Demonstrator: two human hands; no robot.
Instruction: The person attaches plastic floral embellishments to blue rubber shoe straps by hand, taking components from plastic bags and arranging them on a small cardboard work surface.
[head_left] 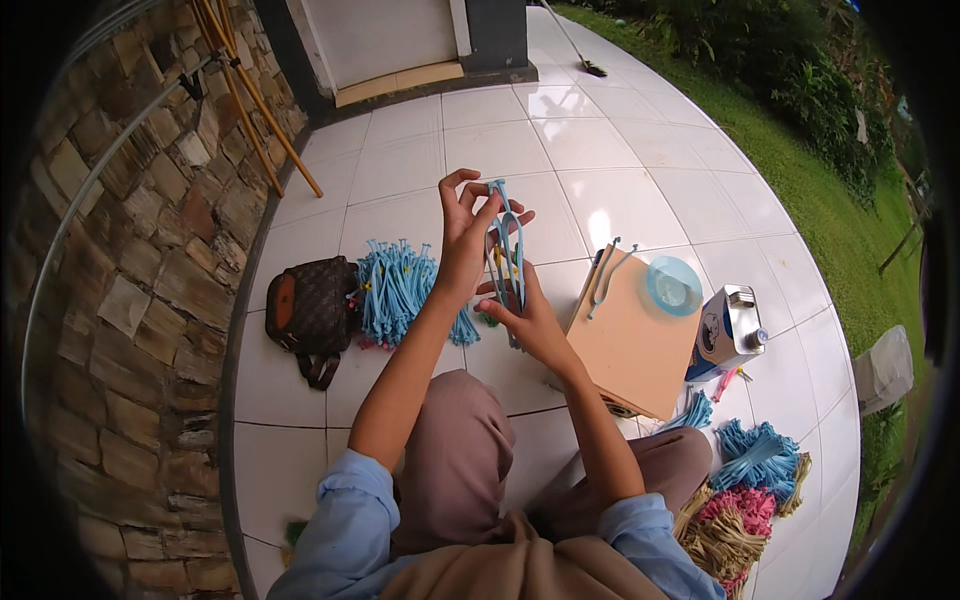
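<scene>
Both my hands are raised in front of me over the tiled floor, with light blue rubber flip-flop straps stretched between them. My left hand pinches the upper, plug-ended part of the straps. Lower down, my right hand closes around their long ends. How many straps are held is hard to make out. Left of my hands lies a large bundle of similar blue straps. To the right, another loose strap rests on a tan board, beside a translucent blue bowl.
A brown patterned bag sits left of the bundle. A metal can stands right of the board. Blue, pink and beige strap bundles lie near my right knee. A stone wall borders the left; grass borders the right.
</scene>
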